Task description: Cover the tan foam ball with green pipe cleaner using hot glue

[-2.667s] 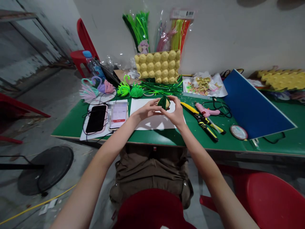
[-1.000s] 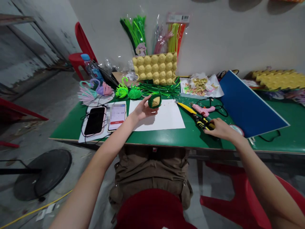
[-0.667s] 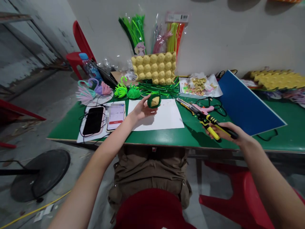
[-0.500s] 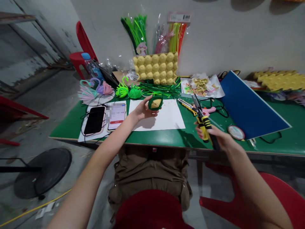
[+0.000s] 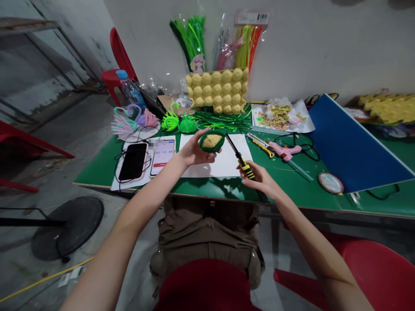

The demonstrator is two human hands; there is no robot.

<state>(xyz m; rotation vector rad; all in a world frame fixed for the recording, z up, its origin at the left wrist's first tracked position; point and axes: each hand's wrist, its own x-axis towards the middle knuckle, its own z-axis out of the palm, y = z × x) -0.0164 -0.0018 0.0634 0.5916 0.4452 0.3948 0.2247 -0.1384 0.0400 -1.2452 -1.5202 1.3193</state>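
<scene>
Above the white paper sheet (image 5: 223,162), a green-wrapped yellow cup (image 5: 212,141) is cradled in the left hand (image 5: 193,151), opening turned up for access. Cutters (image 5: 241,164) are gripped by the right hand (image 5: 259,181), blades aimed at its rim.

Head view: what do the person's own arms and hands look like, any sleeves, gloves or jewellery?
Both forearms are bare as far up as the picture shows, with no sleeves in view. The left hand and right hand wear no gloves. No watch, bracelet or ring can be seen on either wrist or on the fingers that show. No cables or markings on the arms.
</scene>
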